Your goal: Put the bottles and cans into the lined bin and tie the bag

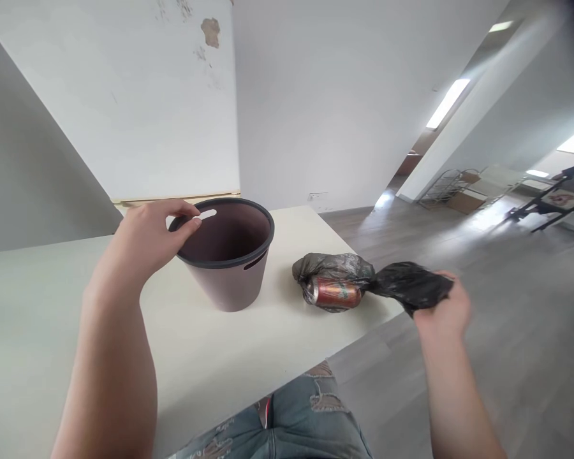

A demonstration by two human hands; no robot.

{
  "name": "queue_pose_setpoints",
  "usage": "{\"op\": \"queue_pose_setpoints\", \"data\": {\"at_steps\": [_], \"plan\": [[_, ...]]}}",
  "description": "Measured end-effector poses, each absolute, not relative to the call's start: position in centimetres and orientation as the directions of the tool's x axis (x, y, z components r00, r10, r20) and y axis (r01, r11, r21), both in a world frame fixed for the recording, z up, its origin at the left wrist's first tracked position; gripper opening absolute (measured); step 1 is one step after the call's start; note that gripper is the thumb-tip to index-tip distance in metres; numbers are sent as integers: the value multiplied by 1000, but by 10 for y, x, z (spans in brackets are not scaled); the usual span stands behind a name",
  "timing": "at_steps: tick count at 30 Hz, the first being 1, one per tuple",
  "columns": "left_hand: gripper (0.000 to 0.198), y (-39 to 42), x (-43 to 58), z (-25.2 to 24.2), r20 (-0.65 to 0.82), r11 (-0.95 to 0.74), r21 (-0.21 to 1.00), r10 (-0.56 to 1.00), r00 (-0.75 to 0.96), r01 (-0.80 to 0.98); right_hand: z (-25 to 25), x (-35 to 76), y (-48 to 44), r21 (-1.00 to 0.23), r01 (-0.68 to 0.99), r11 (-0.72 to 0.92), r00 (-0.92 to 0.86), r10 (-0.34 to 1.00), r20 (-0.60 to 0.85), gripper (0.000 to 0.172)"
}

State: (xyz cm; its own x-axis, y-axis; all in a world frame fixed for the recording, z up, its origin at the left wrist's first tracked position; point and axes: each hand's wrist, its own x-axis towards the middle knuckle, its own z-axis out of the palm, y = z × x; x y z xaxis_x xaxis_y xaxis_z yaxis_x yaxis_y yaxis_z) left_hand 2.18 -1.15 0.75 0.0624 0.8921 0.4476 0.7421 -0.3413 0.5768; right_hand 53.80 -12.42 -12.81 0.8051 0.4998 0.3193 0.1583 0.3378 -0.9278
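Observation:
A mauve trash can (232,284) with a dark rim and slot handles stands upright on the white table. My left hand (160,233) pinches its rim at the left, by one handle slot. To the right of the can lies a black garbage bag (337,262), twisted at its neck. Through the thin plastic shows a red drink can (337,293) lying on its side; what else is inside I cannot tell. Past the table's right edge my right hand (444,306) is closed on the gathered top of the bag.
The white table (210,363) ends at a right edge near the bag. A white wall with chipped paint (172,95) rises behind the table. Grey floor (387,382) lies to the right, with a rack and boxes (463,191) farther off.

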Motion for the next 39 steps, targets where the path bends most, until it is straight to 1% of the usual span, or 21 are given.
{"op": "queue_pose_setpoints", "data": {"at_steps": [2, 3, 5, 6, 7, 8, 10, 12, 14, 15, 17, 19, 20, 22, 24, 26, 30, 32, 35, 37, 39], "plan": [[12, -14, 25, 10, 437, -315, 569, 898, 45, 760, -102, 520, -133, -862, 90, 498, 859, 399, 320, 4], [13, -16, 27, 13, 433, -298, 567, 901, 29, 768, -88, 507, -136, -814, 87, 574, 856, 375, 356, 2], [16, -22, 33, 19, 445, -269, 568, 895, -15, 778, -61, 475, -136, -726, 13, 687, 812, 416, 409, 10], [17, -25, 36, 22, 463, -268, 576, 886, -38, 773, -48, 458, -132, -710, -53, 702, 765, 485, 423, 12], [17, -30, 40, 26, 483, -283, 598, 874, -56, 750, -35, 441, -126, -686, -95, 722, 726, 522, 448, 14], [18, -35, 44, 29, 500, -314, 638, 863, -68, 703, -24, 423, -119, -672, -137, 728, 674, 566, 475, 14], [22, -45, 52, 33, 500, -399, 752, 864, -60, 524, -4, 389, -102, -655, -191, 731, 582, 622, 525, 12], [40, -53, 59, 35, 453, -443, 851, 891, 33, 282, 13, 355, -85, -710, -210, 672, 456, 710, 537, 12], [62, -57, 64, 35, 411, -429, 900, 895, 175, 82, 27, 323, -68, -784, -173, 596, 308, 789, 532, 14], [67, -57, 65, 34, 401, -413, 911, 888, 224, 8, 32, 309, -60, -807, -134, 575, 241, 809, 537, 14], [62, -56, 66, 34, 406, -396, 914, 885, 228, -92, 40, 285, -45, -810, -48, 584, 141, 807, 573, 16], [49, -54, 62, 35, 425, -406, 901, 897, 119, -156, 44, 270, -32, -772, 13, 635, 106, 767, 633, 17], [45, -53, 59, 35, 426, -412, 895, 903, 56, -173, 45, 265, -27, -740, 30, 672, 125, 732, 670, 15], [41, -51, 52, 37, 418, -421, 887, 907, -55, -191, 45, 261, -19, -672, 92, 735, 205, 646, 735, 9], [40, -50, 44, 40, 404, -422, 886, 906, -127, -192, 45, 262, -15, -643, 186, 743, 256, 595, 762, 7], [37, -49, 40, 41, 392, -420, 887, 904, -167, -193, 44, 264, -12, -666, 253, 702, 247, 618, 746, 12], [30, -44, 39, 41, 367, -405, 895, 907, -207, -185, 38, 268, -3, -763, 249, 597, 195, 741, 643, 22], [31, -42, 39, 40, 352, -388, 905, 914, -202, -177, 34, 270, 5, -797, 236, 556, 198, 776, 599, 24], [46, -42, 39, 39, 353, -360, 919, 933, -76, -159, 28, 271, 18, -819, 160, 552, 243, 782, 574, 24], [50, -44, 40, 38, 389, -387, 920, 920, 32, -60, 25, 269, 25, -813, 105, 573, 232, 781, 581, 24], [43, -47, 42, 37, 422, -424, 903, 905, 44, 70, 24, 265, 25, -793, 122, 597, 202, 768, 608, 24]]}}
